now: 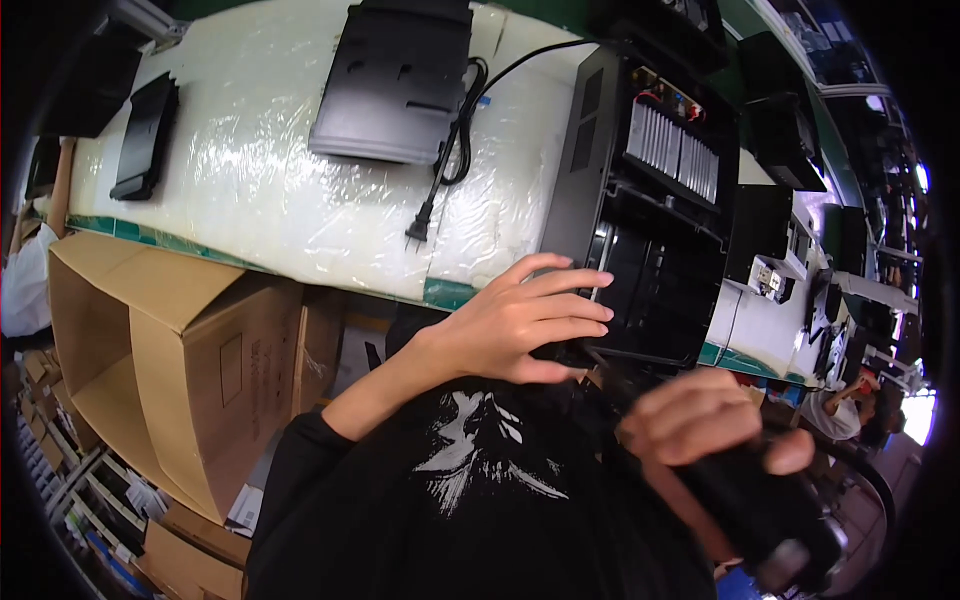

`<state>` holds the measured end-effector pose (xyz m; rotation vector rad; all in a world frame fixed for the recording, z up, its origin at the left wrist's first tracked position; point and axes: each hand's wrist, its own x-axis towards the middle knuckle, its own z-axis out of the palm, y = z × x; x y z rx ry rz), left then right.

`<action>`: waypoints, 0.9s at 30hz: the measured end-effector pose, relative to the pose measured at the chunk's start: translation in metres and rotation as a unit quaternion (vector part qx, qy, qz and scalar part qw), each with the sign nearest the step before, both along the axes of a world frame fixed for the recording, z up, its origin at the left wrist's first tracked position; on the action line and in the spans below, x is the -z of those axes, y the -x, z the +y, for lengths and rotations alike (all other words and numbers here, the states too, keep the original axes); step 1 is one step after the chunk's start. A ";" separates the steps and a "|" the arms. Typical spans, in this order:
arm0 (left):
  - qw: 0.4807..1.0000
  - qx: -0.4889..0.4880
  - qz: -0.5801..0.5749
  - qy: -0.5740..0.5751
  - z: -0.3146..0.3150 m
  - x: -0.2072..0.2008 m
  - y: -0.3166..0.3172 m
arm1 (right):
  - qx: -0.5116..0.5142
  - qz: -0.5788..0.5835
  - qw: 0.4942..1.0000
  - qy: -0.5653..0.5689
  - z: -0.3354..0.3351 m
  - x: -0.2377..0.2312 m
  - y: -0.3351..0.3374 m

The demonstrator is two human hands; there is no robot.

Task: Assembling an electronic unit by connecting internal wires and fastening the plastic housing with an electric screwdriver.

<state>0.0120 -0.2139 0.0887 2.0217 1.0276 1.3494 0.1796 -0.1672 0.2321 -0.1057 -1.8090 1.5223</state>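
An open black equipment case [580, 190] stands on the table in front of me, with a row of silver fins [668, 150], red wires and a dark hollow inside. My left hand [530, 315] rests over its near edge, fingers spread and gripping nothing. My right hand [700, 420] is closed round a black power screwdriver [770, 520], smeared by motion. The tool's front points up and left toward the near end of the case; whether its tip touches anything I cannot tell.
A black power cord [460, 130] with its plug lies left of the case, beside a black panel [385, 90]. Farther left is a smaller black part [147, 135]. An open cardboard box [230, 380] stands below the table's edge. At right another person [840, 412] sits.
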 end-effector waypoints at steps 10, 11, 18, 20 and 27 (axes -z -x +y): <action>0.942 -0.324 0.050 0.076 0.077 0.035 0.030 | 0.208 0.309 0.899 0.229 0.031 -0.053 -0.137; 0.946 -0.315 0.045 0.068 0.089 0.036 0.034 | 0.239 0.257 0.913 0.207 0.036 -0.051 -0.165; 0.856 -0.414 0.282 0.131 0.126 0.059 0.036 | 0.672 0.016 0.677 0.300 0.072 0.056 -0.253; 0.841 -0.419 0.311 0.142 0.126 0.059 0.037 | 0.717 0.051 0.628 0.300 0.090 0.117 -0.295; 0.889 -0.357 0.207 0.199 0.121 0.047 0.027 | 0.833 -0.208 0.466 0.215 0.144 0.209 -0.322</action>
